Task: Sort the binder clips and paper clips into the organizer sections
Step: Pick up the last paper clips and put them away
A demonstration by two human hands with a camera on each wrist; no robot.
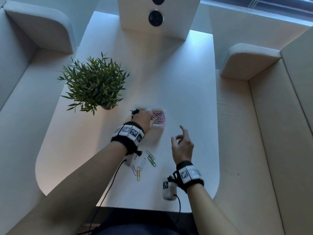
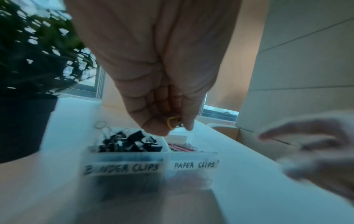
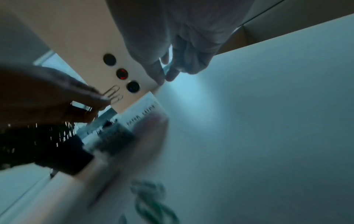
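Observation:
A clear two-section organizer [image 1: 158,125] stands mid-table, labelled "BINDER CLIPS" on the left and "PAPER CLIPS" [image 2: 193,165] on the right. Black binder clips [image 2: 132,144] fill the left section; pink and other coloured paper clips [image 1: 159,117] fill the right. My left hand [image 1: 149,116] hovers over the organizer's top and pinches a yellow paper clip [image 2: 172,123], seen as wire loops [image 3: 114,94] from the right wrist. My right hand [image 1: 179,134] floats to the right of the organizer, fingers loosely curled and holding nothing. Several loose paper clips [image 1: 144,164] lie on the table below my left wrist.
A potted green plant [image 1: 94,82] stands just left of the organizer. A white console with round sockets [image 1: 156,17] rises at the table's far end. Upholstered seats [image 1: 271,133] flank the white table [image 1: 186,82]. Cables hang from both wrist units.

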